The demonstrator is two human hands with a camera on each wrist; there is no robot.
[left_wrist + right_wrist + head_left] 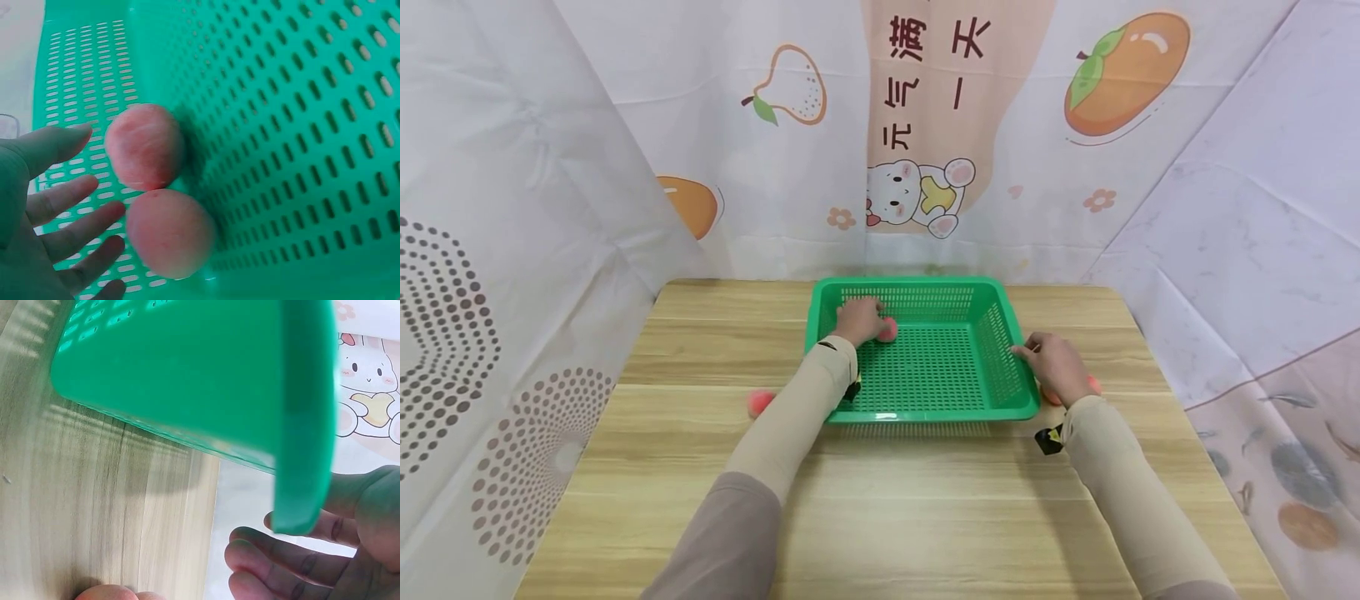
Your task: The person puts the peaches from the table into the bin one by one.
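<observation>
On the bench (880, 508), a peach (761, 403) lies left of the green basket (940, 367). The right hand (1058, 367) pinches its right rim; farther, inside at far left, the left hand (856, 320) spreads beside two peaches (170, 232).

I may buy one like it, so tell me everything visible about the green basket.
The green basket looks like plastic: rectangular, open-topped, with a smooth solid rim and slots through its floor and walls. It sits upright on the wooden table, toward the far edge, long side facing the person. Two peaches lie inside at its left end. The right hand pinches its right rim; the left hand is inside.
</observation>
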